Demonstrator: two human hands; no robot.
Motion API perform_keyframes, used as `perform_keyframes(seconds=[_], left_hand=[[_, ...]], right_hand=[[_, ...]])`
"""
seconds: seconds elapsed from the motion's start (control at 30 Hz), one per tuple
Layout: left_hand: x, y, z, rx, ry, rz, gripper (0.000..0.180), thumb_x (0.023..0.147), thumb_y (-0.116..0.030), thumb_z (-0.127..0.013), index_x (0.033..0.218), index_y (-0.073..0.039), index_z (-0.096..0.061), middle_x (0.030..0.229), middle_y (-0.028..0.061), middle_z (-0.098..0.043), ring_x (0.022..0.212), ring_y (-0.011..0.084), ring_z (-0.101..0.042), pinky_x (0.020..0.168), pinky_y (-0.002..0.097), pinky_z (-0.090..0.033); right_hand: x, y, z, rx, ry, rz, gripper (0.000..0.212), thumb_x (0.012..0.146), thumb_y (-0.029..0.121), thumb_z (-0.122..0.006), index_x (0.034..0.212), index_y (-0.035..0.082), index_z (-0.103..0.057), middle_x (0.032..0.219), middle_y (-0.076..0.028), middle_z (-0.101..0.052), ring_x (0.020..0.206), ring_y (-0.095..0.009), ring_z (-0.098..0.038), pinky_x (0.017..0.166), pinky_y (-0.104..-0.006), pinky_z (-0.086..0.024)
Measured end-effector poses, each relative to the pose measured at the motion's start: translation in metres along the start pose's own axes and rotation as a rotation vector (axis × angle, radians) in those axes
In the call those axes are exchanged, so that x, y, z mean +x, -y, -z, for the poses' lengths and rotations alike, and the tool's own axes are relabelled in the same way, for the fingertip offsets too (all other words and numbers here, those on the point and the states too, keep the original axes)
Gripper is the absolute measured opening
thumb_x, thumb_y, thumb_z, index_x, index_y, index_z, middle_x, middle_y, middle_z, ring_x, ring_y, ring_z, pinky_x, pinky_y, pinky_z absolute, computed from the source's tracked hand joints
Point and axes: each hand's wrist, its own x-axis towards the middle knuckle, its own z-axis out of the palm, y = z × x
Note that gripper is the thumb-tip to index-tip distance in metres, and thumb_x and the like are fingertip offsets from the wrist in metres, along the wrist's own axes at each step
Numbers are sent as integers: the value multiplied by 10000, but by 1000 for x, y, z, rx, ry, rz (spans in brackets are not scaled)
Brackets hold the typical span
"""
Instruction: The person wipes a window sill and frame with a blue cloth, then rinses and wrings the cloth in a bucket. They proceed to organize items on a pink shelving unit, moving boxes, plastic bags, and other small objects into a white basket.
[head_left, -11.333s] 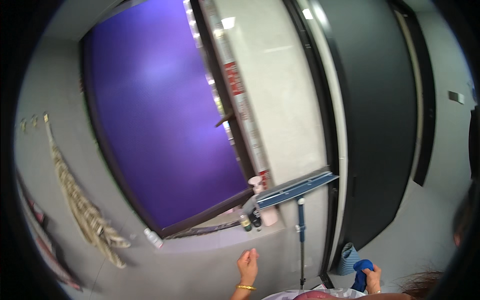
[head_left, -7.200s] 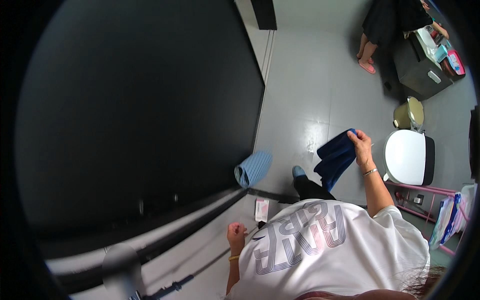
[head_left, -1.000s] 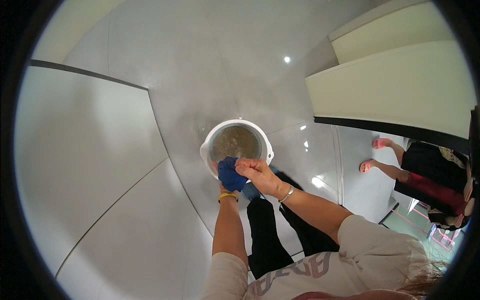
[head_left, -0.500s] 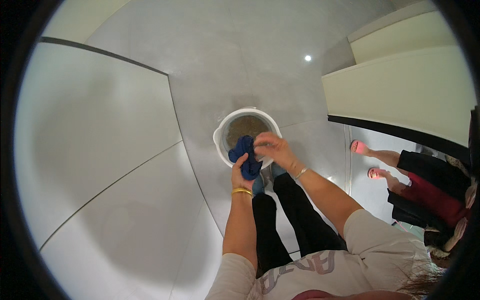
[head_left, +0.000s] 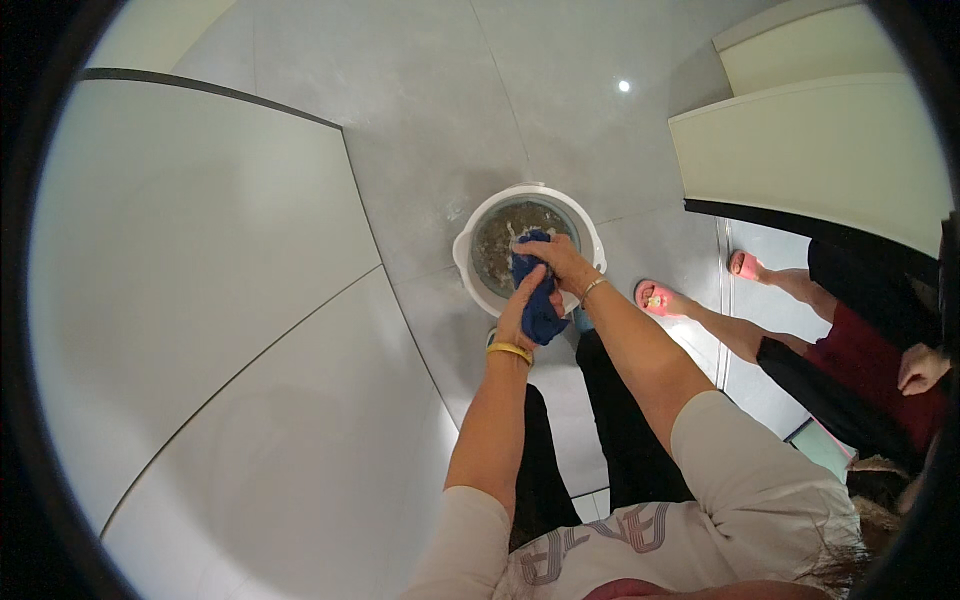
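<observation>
A dark blue cloth (head_left: 541, 312), bunched into a long wad, is squeezed between my two hands over the near side of a white bucket (head_left: 463, 262). My left hand (head_left: 522, 308) grips its nearer part, with the loose end hanging past the palm. My right hand (head_left: 562, 262) is wrapped around the farther end. Below them, brownish water (head_left: 497, 240) fills part of the bucket, and pale splashes or foam break its surface beside the cloth.
The bucket stands on a grey tiled floor (head_left: 430, 130) in front of my feet. White panels (head_left: 230, 230) rise at the left. A cream cabinet (head_left: 810, 150) is at the right. Close by on the right, another person in pink slippers (head_left: 655, 298) stands near a floor strip (head_left: 722, 300).
My right hand has closed around the cloth, where before its fingers were looser beside it. The water now shows splashes. The other person's foot has come nearer, and the view has shifted.
</observation>
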Motion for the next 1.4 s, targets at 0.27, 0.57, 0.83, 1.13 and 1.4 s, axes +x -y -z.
perform_keyframes(seconds=[0.27,0.57,0.83,1.13,1.4], left_hand=[[37,-21,37,1629,-159,-311,328,819,-275,-627,887,44,-602,759,215,-642,682,317,-645,609,425,-509],[4,-2,22,1349,-364,-647,404,849,-332,-614,1069,-2,-539,802,204,-654,715,308,-654,624,411,-516],[-43,-31,3,64,190,169,407,847,-436,-639,1047,-91,-557,635,30,-557,542,141,-543,496,256,-452],[-44,-25,-9,212,226,105,368,873,-430,-606,1009,-91,-561,653,6,-542,583,108,-514,541,224,-411],[-23,-14,-13,1563,-272,-320,426,869,-350,-589,1036,39,-546,914,220,-657,859,340,-637,753,407,-500]], right_hand=[[18,7,-20,-1098,-244,262,352,756,287,-661,946,-10,-656,893,-228,-660,848,-369,-638,750,-426,-508],[-50,54,-36,-793,-88,177,544,795,276,-697,1265,74,-514,1054,-158,-633,886,-253,-644,692,-347,-534],[-46,49,-5,-90,324,203,661,786,168,-705,1381,111,-422,1231,-117,-541,997,-190,-594,750,-291,-530],[-32,63,-34,-170,164,23,358,750,62,-639,1105,22,-635,777,-73,-635,691,-148,-606,636,-259,-501],[-10,32,-32,-1110,-193,315,196,784,174,-589,931,102,-696,866,-160,-665,810,-295,-640,754,-375,-514]])
